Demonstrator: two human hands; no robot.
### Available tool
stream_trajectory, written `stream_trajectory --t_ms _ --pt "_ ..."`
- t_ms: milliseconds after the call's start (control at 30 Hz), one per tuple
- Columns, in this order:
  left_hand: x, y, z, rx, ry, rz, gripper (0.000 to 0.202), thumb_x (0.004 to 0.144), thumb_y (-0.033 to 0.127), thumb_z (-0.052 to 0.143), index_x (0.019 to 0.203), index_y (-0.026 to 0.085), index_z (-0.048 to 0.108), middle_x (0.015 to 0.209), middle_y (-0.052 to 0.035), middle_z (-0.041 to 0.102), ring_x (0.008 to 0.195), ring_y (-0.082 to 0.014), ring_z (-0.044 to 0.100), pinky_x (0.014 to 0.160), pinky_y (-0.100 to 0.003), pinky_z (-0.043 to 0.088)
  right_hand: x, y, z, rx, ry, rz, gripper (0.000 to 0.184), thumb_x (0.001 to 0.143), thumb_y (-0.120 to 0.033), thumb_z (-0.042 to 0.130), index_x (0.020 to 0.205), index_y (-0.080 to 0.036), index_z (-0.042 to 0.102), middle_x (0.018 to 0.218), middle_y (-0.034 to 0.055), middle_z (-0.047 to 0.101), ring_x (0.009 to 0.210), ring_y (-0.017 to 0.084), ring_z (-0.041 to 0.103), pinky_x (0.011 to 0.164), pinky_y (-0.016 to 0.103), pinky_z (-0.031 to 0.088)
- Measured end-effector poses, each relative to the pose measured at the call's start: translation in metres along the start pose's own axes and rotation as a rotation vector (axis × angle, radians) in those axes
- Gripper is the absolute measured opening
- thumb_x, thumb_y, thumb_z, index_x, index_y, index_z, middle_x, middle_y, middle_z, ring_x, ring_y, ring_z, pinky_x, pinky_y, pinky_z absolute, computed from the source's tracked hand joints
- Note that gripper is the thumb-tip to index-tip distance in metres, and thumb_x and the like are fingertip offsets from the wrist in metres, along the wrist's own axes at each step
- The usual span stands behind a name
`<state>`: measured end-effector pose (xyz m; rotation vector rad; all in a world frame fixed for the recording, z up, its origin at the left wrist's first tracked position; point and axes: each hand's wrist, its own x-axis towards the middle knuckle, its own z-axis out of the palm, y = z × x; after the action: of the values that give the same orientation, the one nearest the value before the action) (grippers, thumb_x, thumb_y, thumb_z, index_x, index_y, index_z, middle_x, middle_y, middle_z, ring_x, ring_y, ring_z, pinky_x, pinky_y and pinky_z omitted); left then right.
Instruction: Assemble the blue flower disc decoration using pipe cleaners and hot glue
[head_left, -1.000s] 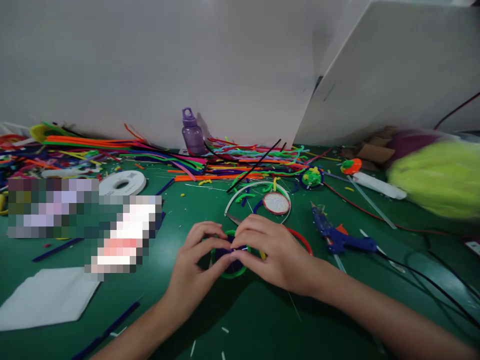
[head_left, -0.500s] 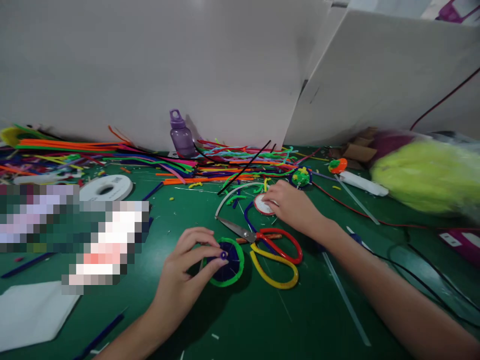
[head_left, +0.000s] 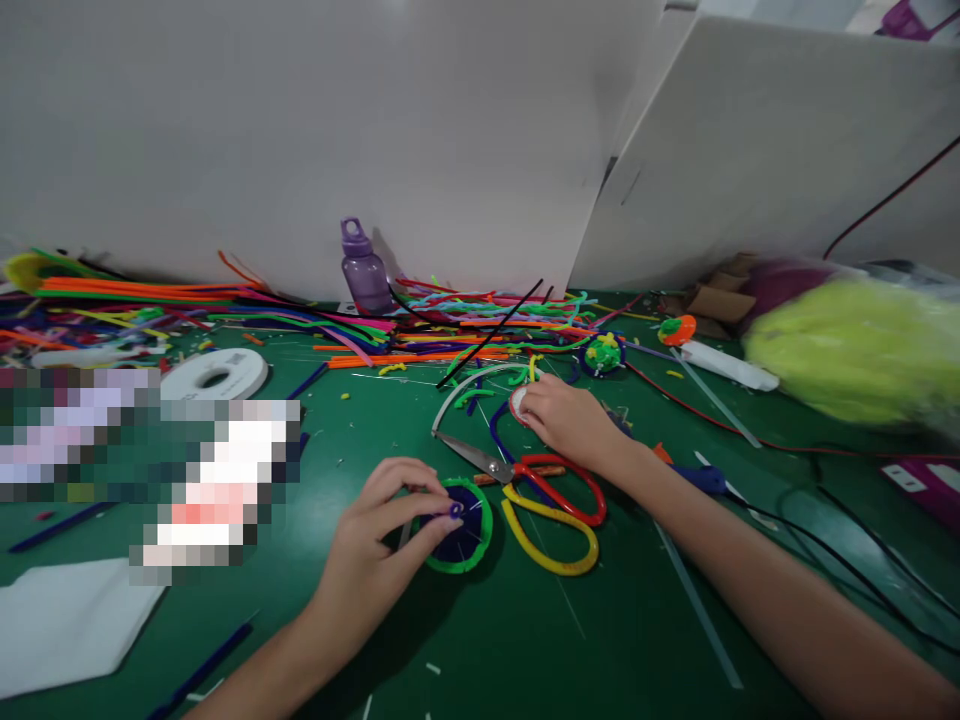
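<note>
My left hand [head_left: 390, 525] is closed, thumb and forefinger pinching a small purple coil [head_left: 455, 510]. The coil is in front of a dark blue disc [head_left: 469, 535] with a fuzzy green rim; I cannot tell whether the two are joined. My right hand [head_left: 566, 420] reaches to a small white round piece with a red rim [head_left: 519, 404]. Its fingers are bent together over that piece, and their tips are partly hidden. Between the hands lie scissors [head_left: 491, 467] with one red and one yellow handle, blades pointing left.
Colourful pipe cleaners [head_left: 360, 335] lie along the back, beside a purple bottle [head_left: 365, 270]. A white spool [head_left: 214, 382] is at left. To the right are a blue-handled tool [head_left: 701, 480] with a black cord and a plastic bag of yellow-green material [head_left: 847, 345].
My right hand has shifted slightly left and lower over the white round piece, uncovering more of the blue-handled tool. My left hand keeps its pinch on the coil.
</note>
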<state>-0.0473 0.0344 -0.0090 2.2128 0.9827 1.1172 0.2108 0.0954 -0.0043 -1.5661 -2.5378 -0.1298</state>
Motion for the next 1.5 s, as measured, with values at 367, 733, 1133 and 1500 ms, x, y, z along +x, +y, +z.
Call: stream_trajectory --t_ms 367,733,1133,1500 --pt "-0.001 0.000 -0.002 -0.013 0.014 -0.025 0.007 0.078 0.021 0.065 0.080 0.023 0.071 0.086 -0.0049 0.064 0.089 -0.0201 0.058 0.074 -0.032 0.051 -0.072 0.056 -0.090 0.169 0.103 0.182 0.028 0.090 -0.031 0.045 0.099 -0.020 0.069 0.100 0.0045 0.070 0.092 0.020 0.064 0.084 0.035 0.049" --pt "-0.004 0.006 -0.004 -0.033 0.073 -0.001 0.014 0.080 0.017 0.061 0.085 0.025 0.071 0.087 -0.0040 0.072 0.090 -0.0215 0.061 0.078 -0.037 0.051 -0.149 0.086 -0.031 0.179 -0.258 0.282 0.048 0.081 -0.038 0.054 0.124 -0.017 0.055 0.128 0.0141 0.054 0.116 0.029 0.052 0.098 0.045 0.041" --pt "-0.008 0.004 0.006 -0.111 0.001 -0.088 0.009 0.081 0.022 0.064 0.084 0.023 0.072 0.082 -0.0052 0.073 0.086 -0.0203 0.062 0.076 -0.036 0.052 -0.124 0.067 -0.061 0.664 -0.204 0.407 0.047 0.072 -0.054 0.062 0.108 -0.024 0.064 0.114 0.0129 0.064 0.107 0.033 0.058 0.090 0.042 0.044" --pt "-0.006 -0.003 0.009 -0.118 -0.020 -0.020 0.004 0.078 0.017 0.066 0.080 0.019 0.069 0.078 -0.0020 0.071 0.090 -0.0187 0.056 0.081 -0.035 0.049 -0.114 0.004 -0.033 1.792 -0.329 0.137 0.051 0.061 -0.063 0.067 0.091 -0.022 0.069 0.092 0.0099 0.069 0.086 0.028 0.064 0.067 0.033 0.049"
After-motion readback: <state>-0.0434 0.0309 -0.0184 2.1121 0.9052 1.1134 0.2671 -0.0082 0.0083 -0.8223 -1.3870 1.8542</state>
